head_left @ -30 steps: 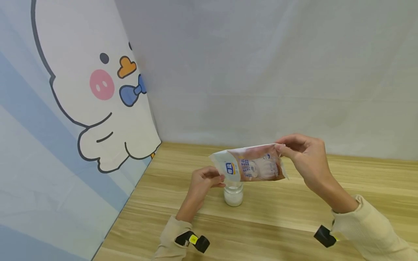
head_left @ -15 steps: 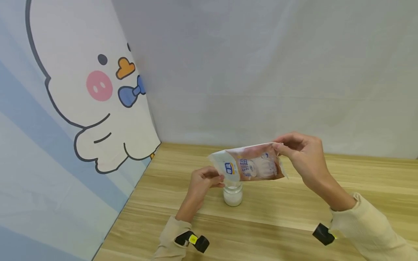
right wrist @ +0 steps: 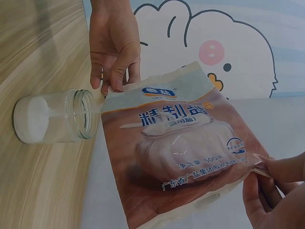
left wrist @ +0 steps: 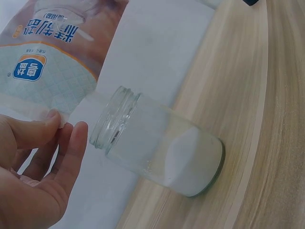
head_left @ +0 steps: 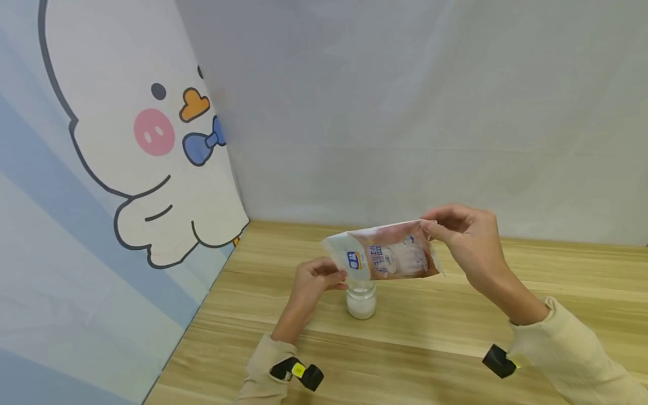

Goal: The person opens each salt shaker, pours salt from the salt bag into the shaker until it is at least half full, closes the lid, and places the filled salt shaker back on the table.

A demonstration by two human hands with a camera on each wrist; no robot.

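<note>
A printed plastic salt bag (head_left: 395,256), brown and pale blue, is held tilted in the air with its pale end lower. My left hand (head_left: 314,281) pinches the bag's lower corner between thumb and fingers. At the raised end, my right hand (head_left: 473,242) grips the upper corner. Below the lower corner stands an uncapped glass jar (head_left: 361,306), upright on the table. White salt (right wrist: 32,119) lies in the jar's bottom, heaped to one side in the left wrist view. A faint whitish stream runs from the bag's corner into the jar's mouth (left wrist: 112,119).
The wood-grain table (head_left: 430,349) reaches back to a grey-white cloth wall (head_left: 405,112). On the left stands a pale blue panel with a cartoon duck (head_left: 152,169). Black wrist cameras (head_left: 500,361) sit on both beige sleeves, low over the table.
The right hand and its end of the bag have shifted slightly left and up. The left hand keeps its pinch, nearly still. The jar stays in place.
</note>
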